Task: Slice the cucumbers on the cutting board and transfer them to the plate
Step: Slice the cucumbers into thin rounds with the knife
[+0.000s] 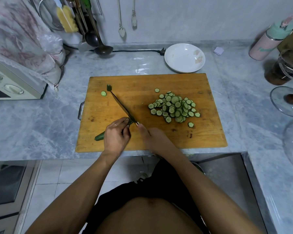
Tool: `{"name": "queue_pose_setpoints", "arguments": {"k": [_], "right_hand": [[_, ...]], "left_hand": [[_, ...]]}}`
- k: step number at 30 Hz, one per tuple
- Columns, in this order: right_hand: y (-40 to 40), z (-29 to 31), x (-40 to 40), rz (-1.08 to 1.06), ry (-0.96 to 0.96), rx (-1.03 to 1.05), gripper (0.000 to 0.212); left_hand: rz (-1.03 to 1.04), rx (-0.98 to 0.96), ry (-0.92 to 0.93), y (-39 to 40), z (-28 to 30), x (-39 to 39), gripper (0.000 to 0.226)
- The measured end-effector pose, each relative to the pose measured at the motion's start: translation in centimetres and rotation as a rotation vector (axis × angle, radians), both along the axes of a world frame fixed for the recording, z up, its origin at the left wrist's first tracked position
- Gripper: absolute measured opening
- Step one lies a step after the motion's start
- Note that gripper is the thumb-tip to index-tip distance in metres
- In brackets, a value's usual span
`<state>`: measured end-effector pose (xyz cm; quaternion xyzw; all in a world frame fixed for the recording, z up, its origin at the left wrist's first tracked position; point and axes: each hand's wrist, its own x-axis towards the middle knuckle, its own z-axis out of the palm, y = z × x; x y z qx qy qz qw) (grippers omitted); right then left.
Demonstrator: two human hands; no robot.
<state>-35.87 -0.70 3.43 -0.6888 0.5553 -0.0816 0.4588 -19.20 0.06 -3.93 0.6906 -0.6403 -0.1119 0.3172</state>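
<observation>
While the left hand (pixel 116 132) pins the cucumber (pixel 100 137) steady on the cutting board (pixel 176 135), the right hand (pixel 152 137) grips the knife (pixel 121 105) at its cut end. Slices (pixel 174 107) wait heaped aside, near the empty plate (pixel 184 57) on the worktop (pixel 66 107).

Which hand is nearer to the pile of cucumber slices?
Right. The right hand lies below-left of the pile of slices; the left hand lies farther left, on the cucumber.

Cutting board (pixel 159 81): left hand (pixel 116 135) holds 1 cucumber (pixel 99 137); right hand (pixel 153 138) grips knife (pixel 121 104); slice pile (pixel 174 107) (right half); plate (pixel 184 57) behind.
</observation>
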Motion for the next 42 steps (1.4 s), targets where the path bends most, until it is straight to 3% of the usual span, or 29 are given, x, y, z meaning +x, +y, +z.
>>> {"name": "queue_pose_setpoints", "arguments": {"k": [13, 42], "right_hand": [[1.8, 2.1, -1.9, 0.036, -0.068, 0.014, 0.064], [1.1, 0.5, 0.7, 0.028, 0.033, 0.033, 0.076]], "left_hand": [[-0.024, 0.018, -0.009, 0.1, -0.1, 0.7, 0.029], [-0.026, 0.009, 0.012, 0.2, -0.3, 0.9, 0.025]]}}
